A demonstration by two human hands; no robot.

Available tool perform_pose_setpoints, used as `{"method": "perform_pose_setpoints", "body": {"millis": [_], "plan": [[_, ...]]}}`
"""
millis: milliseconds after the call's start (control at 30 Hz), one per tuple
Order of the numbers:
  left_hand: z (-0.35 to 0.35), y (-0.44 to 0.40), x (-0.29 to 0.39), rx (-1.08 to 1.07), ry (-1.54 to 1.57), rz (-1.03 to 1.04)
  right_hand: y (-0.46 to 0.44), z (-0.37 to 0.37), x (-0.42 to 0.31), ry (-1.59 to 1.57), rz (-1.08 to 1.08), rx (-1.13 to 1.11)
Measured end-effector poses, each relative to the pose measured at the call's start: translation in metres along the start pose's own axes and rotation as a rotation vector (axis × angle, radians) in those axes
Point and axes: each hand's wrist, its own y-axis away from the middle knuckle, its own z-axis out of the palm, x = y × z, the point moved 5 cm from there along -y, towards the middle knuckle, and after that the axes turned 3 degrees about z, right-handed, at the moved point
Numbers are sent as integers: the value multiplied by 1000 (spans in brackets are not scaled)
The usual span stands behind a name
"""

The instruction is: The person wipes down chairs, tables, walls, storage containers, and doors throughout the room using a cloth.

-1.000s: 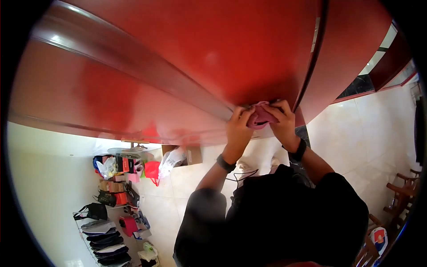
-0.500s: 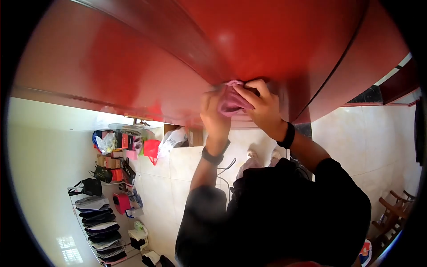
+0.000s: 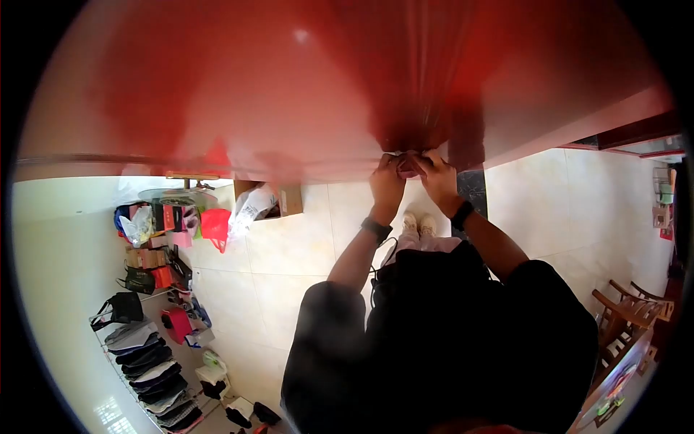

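Note:
A glossy red panel [image 3: 238,94], like a door, fills the top of the view. Bunched at its lower edge is a pink cloth [image 3: 408,169], mostly covered by my fingers. My left hand [image 3: 388,186] grips the cloth from the left side, fingers curled. From the right, my right hand [image 3: 438,184] closes on the same cloth, thumb and fingers pressed inward. The two hands are close together against the red surface. Dark bands circle both wrists.
A cardboard box [image 3: 291,200] with a white plastic bag [image 3: 253,206] stands on the tiled floor [image 3: 289,249]. On the left are a red bag [image 3: 215,228] and a rack of folded clothes [image 3: 152,369]. Wooden chairs [image 3: 625,311] stand at right. My shoes [image 3: 419,224] are below my hands.
The view has shifted along the red panel. Both hands have drawn closer together around the pink cloth, and less of it shows now.

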Motion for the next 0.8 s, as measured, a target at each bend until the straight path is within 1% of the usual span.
{"method": "perform_pose_setpoints", "body": {"millis": [33, 100, 167, 267, 367, 467, 567, 667, 700, 767, 800], "plan": [[3, 1, -4, -19, 13, -108, 2, 6, 2, 19, 15, -18], [2, 2, -2, -1, -1, -54, 9, 11, 10, 38, 40, -43], [-3, -4, 1, -4, -12, 28, 5, 1, 6, 36, 58, -50], [-25, -15, 21, 38, 27, 112, -11, -28, -11, 10, 41, 47], [-52, -31, 54, 163, 187, 194, -32, -62, -29, -35, 40, 135], [-82, -45, 92, 145, 272, 250, -51, -96, -47, -104, 13, 241], [-92, -56, 106, 132, 423, 227, -73, -128, -70, -143, -76, 355], [-103, -58, 118, 228, 310, 336, -74, -129, -72, -158, -75, 365], [-100, -57, 117, 232, 259, 350, -72, -126, -70, -167, -81, 377], [-87, -50, 106, 245, 155, 377, -62, -113, -55, -180, -71, 330], [-76, -47, 95, 186, 139, 335, -56, -104, -45, -188, -66, 306]]}}
